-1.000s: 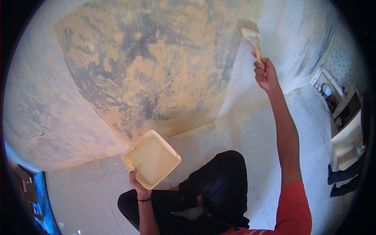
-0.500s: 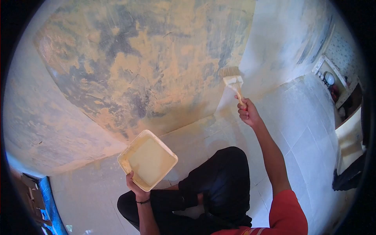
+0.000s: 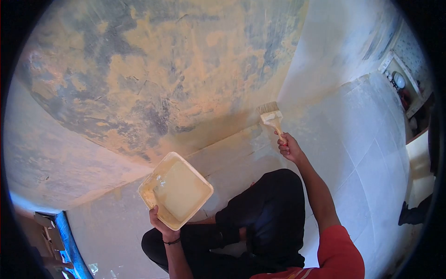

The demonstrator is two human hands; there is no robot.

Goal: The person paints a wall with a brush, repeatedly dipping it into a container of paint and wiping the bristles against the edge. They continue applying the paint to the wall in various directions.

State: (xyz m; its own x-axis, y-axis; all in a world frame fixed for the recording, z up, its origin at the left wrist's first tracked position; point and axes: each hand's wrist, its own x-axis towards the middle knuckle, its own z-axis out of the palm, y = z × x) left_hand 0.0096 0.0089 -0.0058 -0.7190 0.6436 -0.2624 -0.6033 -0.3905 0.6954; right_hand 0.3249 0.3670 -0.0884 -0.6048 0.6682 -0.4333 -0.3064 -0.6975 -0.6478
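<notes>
My right hand [image 3: 290, 147] is closed round the wooden handle of a wide paintbrush [image 3: 271, 116]. Its pale bristles point up and left, overlapping the lower part of the patchy wall [image 3: 186, 69] near the corner. In my left hand [image 3: 162, 224] is a square, cream-coloured tub [image 3: 204, 181], gripped by its near left edge, with the thumb over the rim. Pale cream paint [image 3: 179, 188] covers the bottom of the tub, and thicker smears line its left inner side. The wall shows uneven yellowish coating over grey areas.
A whiter wall [image 3: 334, 42] meets the patchy one at the corner. My dark-trousered legs [image 3: 265, 209] are folded on the tiled floor [image 3: 344, 153]. Blue sheeting [image 3: 72, 246] lies at far left. At far right is a white-framed opening [image 3: 395, 79] with small items.
The brush and my right hand have come down the wall toward its base. My left hand still holds the tub in nearly the same place. The view has shifted slightly.
</notes>
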